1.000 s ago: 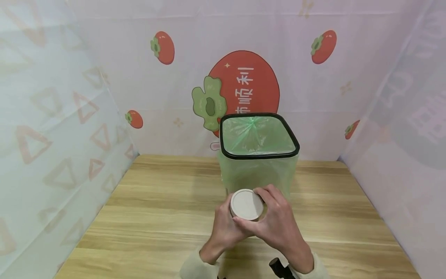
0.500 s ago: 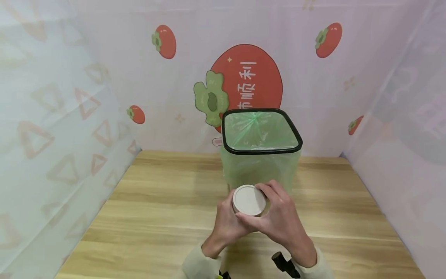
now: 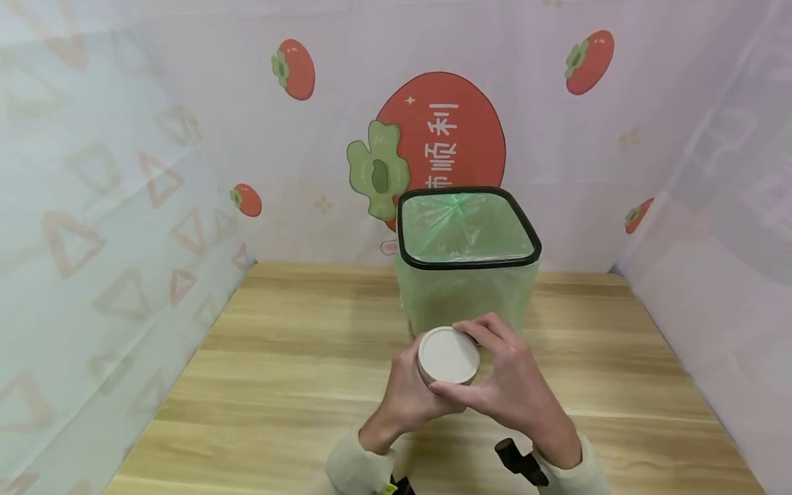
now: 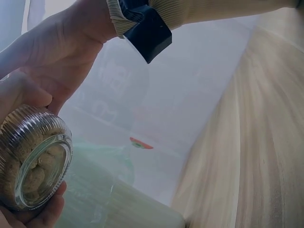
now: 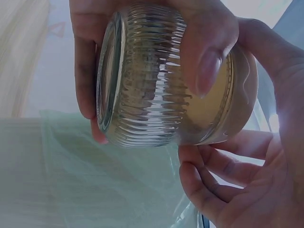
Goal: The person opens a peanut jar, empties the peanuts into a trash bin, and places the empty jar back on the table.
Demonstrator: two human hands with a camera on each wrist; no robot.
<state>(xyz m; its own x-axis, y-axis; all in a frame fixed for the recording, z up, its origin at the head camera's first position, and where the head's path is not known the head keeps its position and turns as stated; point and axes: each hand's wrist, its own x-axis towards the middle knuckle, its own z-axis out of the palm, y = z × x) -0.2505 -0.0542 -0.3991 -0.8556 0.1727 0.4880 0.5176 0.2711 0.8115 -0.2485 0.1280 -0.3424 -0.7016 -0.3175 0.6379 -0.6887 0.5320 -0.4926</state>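
A ribbed glass jar (image 5: 154,90) with brownish lumps inside (image 4: 38,178) is held in front of me, its round off-white lid (image 3: 448,355) facing up toward the head camera. My left hand (image 3: 413,386) grips the jar's glass body, thumb on one side and fingers round the other. From the right, my right hand (image 3: 516,378) holds the lid's rim between thumb and fingers. In the right wrist view the lid sits on the jar's mouth, and the ribbed body lies tilted sideways. Much of the body is hidden behind the lid and hands in the head view.
Just beyond the hands stands a square bin with a black rim (image 3: 470,265) and a green plastic liner (image 3: 464,299). The wooden table (image 3: 297,357) is enclosed by pale printed sheets (image 3: 204,82). A black wrist mount (image 3: 520,462) juts from the right sleeve.
The bin and backdrop shift slightly up and right in the head view, with the hands shifting right too. Both hands keep their hold on the jar and lid.
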